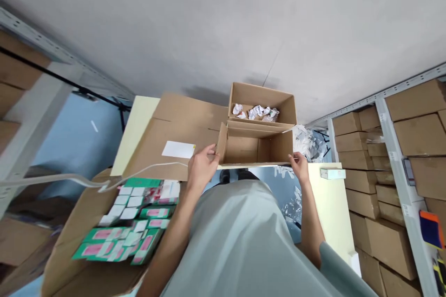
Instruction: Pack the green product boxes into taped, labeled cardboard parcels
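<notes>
An open cardboard box [244, 149] stands in front of me, with bare cardboard showing inside. My left hand [203, 167] grips its left side by the raised flap, thumb and fingers closed on the edge. At the near right corner, my right hand [299, 167] pinches the same box. Directly behind it is a second open carton [261, 92], which holds crumpled paper [258, 112]. Beside my left hand lies a flat cardboard sheet [149, 148] bearing a white label [179, 149].
A large carton [69, 241] at lower left holds several green and pink boxes [97, 243]. A white cable [69, 177] crosses above it. The pale table [327, 209] carries a small box [332, 174] on the right. Plastic scraps [306, 143] and stacked cartons [386, 236] are beyond.
</notes>
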Demonstrator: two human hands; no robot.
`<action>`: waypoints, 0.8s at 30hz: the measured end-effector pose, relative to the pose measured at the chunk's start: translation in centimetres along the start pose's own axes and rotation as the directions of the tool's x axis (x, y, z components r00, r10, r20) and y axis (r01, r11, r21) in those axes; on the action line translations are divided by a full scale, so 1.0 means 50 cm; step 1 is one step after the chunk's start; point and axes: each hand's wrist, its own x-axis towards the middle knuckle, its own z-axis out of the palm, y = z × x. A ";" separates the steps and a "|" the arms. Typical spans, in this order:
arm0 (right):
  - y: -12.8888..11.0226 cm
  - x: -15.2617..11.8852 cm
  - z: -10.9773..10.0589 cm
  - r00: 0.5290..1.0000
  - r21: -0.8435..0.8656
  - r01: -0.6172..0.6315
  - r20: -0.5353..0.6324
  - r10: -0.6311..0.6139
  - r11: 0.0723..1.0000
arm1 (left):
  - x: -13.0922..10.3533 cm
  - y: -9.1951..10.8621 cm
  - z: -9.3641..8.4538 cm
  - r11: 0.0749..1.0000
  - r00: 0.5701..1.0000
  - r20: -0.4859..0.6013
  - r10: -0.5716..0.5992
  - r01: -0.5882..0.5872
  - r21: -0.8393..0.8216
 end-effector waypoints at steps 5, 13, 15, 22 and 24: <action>-0.010 0.054 0.000 0.994 -0.032 -0.012 0.105 0.015 0.999 | 0.035 0.000 0.027 0.999 0.999 -0.010 -0.046 0.046 -0.016; -0.095 0.237 -0.060 0.980 -0.045 0.148 0.145 -0.140 0.988 | 0.160 0.071 0.050 0.991 0.993 -0.061 0.105 -0.110 -0.082; -0.126 0.310 -0.050 0.955 -0.103 0.236 0.209 -0.211 0.966 | 0.187 0.095 0.057 0.987 0.989 -0.035 0.145 -0.147 -0.068; -0.176 0.566 0.135 0.715 -0.415 0.582 0.671 -0.197 0.699 | 0.214 0.136 0.105 0.994 0.994 0.020 0.104 -0.104 0.013; -0.173 0.609 0.203 0.648 -0.397 0.642 0.738 -0.188 0.656 | 0.213 0.137 0.112 0.996 0.996 0.013 0.090 -0.090 0.020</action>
